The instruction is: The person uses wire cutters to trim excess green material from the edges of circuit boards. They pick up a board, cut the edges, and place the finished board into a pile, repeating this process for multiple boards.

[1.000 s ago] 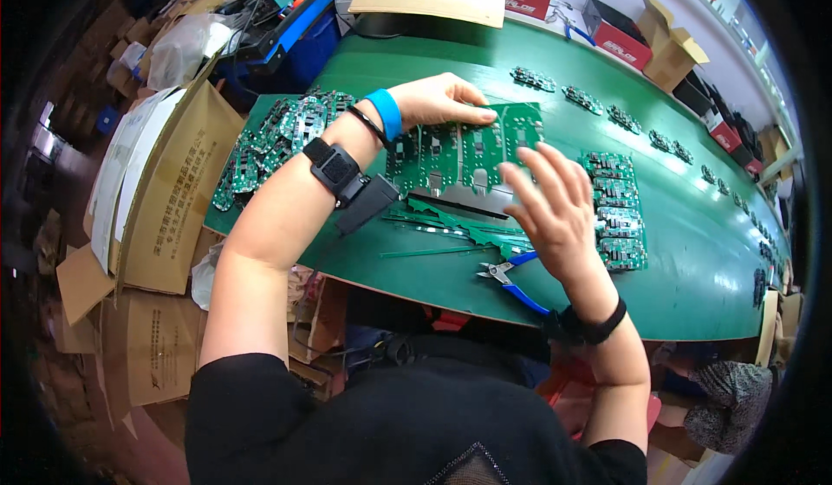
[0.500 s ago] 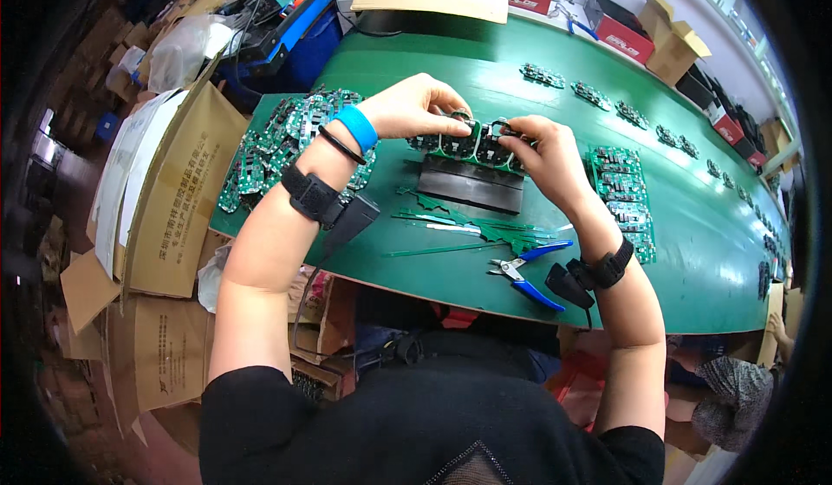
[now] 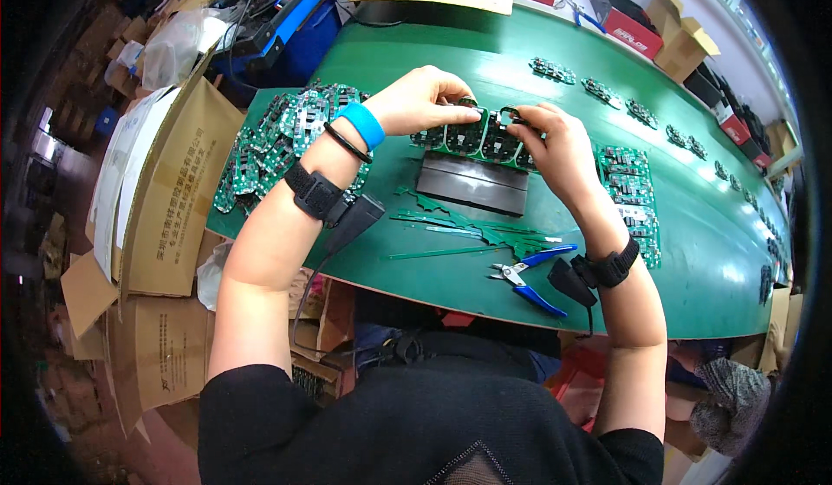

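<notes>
My left hand (image 3: pixel 431 102) pinches the upper edge of a green circuit board panel (image 3: pixel 465 138) crowded with black components. At the right part of the same panel, my right hand (image 3: pixel 557 145) is closed with thumb and fingers on its upper edge; the exact grip points are partly hidden by the fingers. The panel stands just behind a long black block (image 3: pixel 472 184) on the green table. In front of the block lie thin green board offcuts (image 3: pixel 468 227). Blue-handled cutting pliers (image 3: pixel 523 280) rest near my right wrist, jaws apart.
A heap of circuit boards (image 3: pixel 286 143) covers the table's left end. More board panels (image 3: pixel 631 199) lie right of my right hand, and small boards (image 3: pixel 641 112) run in a row along the far side. Cardboard boxes (image 3: pixel 165 199) stand at the left; a person's arm (image 3: pixel 737 398) shows at the lower right.
My right hand has shifted slightly right and my left hand a little up and right, both still at the panel. The whole view has also shifted slightly.
</notes>
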A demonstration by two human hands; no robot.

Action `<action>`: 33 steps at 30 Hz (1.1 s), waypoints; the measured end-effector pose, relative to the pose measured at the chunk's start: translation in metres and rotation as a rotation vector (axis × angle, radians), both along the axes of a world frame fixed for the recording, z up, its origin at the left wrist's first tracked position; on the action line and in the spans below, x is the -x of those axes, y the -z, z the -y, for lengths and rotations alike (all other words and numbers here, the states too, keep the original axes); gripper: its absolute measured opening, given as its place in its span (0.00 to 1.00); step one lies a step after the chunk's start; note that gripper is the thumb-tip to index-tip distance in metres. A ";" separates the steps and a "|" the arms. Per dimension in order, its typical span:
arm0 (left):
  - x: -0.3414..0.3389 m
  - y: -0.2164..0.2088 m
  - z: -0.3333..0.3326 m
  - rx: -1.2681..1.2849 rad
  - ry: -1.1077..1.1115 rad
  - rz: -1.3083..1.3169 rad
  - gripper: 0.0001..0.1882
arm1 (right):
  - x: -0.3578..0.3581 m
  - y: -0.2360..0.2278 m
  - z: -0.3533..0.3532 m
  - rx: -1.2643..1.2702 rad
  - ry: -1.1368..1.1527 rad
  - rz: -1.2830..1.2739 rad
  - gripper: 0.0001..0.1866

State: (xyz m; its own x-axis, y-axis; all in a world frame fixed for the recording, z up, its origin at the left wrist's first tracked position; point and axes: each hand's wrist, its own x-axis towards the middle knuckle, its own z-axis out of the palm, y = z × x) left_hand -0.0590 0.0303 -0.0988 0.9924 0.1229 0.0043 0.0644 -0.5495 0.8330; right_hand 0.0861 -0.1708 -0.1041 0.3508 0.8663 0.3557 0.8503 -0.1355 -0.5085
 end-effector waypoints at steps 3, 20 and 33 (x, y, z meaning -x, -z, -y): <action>-0.002 0.001 0.000 -0.018 0.005 0.004 0.14 | 0.002 -0.002 0.002 0.026 0.014 0.025 0.12; -0.057 0.046 -0.061 -0.022 -0.155 -0.202 0.24 | -0.071 0.064 -0.060 0.288 0.109 -0.331 0.16; -0.111 0.034 -0.110 0.296 -0.711 0.114 0.13 | 0.022 -0.003 0.030 0.004 -0.170 -0.334 0.16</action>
